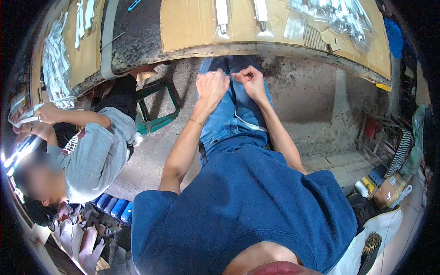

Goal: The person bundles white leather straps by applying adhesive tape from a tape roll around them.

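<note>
My left hand (212,88) is closed above my jeans, its fingers curled inward. Close beside it, my right hand (251,83) pinches thumb against forefinger. Something thin and small may run between the two hands, but I cannot make it out. Both hands are over my lap, just short of the table edge. On the cardboard (188,27) beyond them lie two white straps with metal ends, one white strap (222,13) left of another white strap (261,11), each apparently in clear plastic.
Clear plastic packets (341,20) are heaped at the table's right. At left, a co-worker (91,151) handles a white strip beside bagged white strips (56,59). A green stool (158,110) stands between us. Boxes (389,190) and a chair frame (373,133) are at right.
</note>
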`<act>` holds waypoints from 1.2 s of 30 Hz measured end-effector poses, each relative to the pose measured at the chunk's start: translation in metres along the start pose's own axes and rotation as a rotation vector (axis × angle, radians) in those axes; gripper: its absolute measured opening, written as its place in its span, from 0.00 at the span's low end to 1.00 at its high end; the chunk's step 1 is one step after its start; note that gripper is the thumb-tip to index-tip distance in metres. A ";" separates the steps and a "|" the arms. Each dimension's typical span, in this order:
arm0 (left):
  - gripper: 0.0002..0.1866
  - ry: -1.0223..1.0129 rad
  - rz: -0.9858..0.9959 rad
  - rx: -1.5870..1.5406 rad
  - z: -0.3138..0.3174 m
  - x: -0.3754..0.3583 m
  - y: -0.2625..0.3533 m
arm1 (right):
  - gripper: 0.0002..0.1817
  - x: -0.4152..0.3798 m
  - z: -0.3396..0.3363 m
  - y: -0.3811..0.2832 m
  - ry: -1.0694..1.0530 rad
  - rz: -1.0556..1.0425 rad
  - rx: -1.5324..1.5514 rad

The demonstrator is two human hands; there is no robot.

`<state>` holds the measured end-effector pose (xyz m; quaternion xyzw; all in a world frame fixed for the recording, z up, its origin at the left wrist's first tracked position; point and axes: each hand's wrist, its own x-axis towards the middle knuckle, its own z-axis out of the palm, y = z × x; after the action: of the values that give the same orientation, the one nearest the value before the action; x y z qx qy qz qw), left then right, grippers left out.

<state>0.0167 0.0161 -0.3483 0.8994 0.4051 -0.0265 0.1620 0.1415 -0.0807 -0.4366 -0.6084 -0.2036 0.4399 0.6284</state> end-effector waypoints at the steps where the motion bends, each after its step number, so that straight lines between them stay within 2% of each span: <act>1: 0.16 -0.001 -0.006 0.006 -0.001 0.001 0.000 | 0.10 0.000 0.001 -0.001 0.000 -0.002 0.001; 5: 0.14 -0.120 0.011 -0.118 -0.006 0.013 -0.003 | 0.09 0.001 0.003 0.001 0.013 -0.005 0.028; 7: 0.13 -0.232 -0.054 -0.194 -0.005 0.021 -0.008 | 0.09 0.002 0.001 0.005 0.014 -0.018 0.009; 13: 0.13 -0.310 -0.093 -0.098 -0.015 0.028 -0.003 | 0.07 -0.003 0.009 -0.013 0.099 0.025 -0.278; 15: 0.13 -0.300 -0.105 -0.087 -0.008 0.030 -0.020 | 0.07 -0.002 0.007 -0.017 0.210 0.071 -0.061; 19: 0.14 -0.359 -0.141 -0.182 -0.028 0.027 -0.041 | 0.07 -0.007 0.000 -0.025 0.159 0.089 0.045; 21: 0.14 -0.279 -0.075 -0.202 -0.029 0.023 -0.055 | 0.10 -0.014 0.003 -0.051 0.126 0.125 0.054; 23: 0.14 -0.351 -0.097 -0.578 -0.042 0.017 -0.055 | 0.17 -0.021 0.013 -0.076 0.050 -0.026 0.063; 24: 0.12 -0.235 -0.040 -0.632 -0.047 0.010 -0.052 | 0.25 -0.025 0.022 -0.094 0.003 -0.019 0.093; 25: 0.12 -0.228 -0.039 -0.635 -0.051 0.005 -0.050 | 0.28 -0.026 0.033 -0.106 -0.009 -0.004 0.114; 27: 0.10 -0.235 -0.148 -0.766 -0.060 -0.002 -0.048 | 0.29 -0.026 0.050 -0.113 -0.045 0.000 0.052; 29: 0.11 -0.159 -0.168 -0.828 -0.068 -0.011 -0.042 | 0.29 -0.024 0.061 -0.111 -0.073 -0.038 0.032; 34: 0.11 -0.009 -0.235 -0.924 -0.081 -0.025 -0.032 | 0.24 -0.024 0.083 -0.115 -0.031 -0.102 -0.054; 36: 0.12 -0.021 -0.229 -0.985 -0.077 -0.026 -0.038 | 0.22 -0.023 0.087 -0.119 -0.030 -0.129 -0.064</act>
<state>-0.0353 0.0449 -0.2807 0.6656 0.4640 0.1414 0.5672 0.0965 -0.0332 -0.3023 -0.6073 -0.2657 0.4009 0.6324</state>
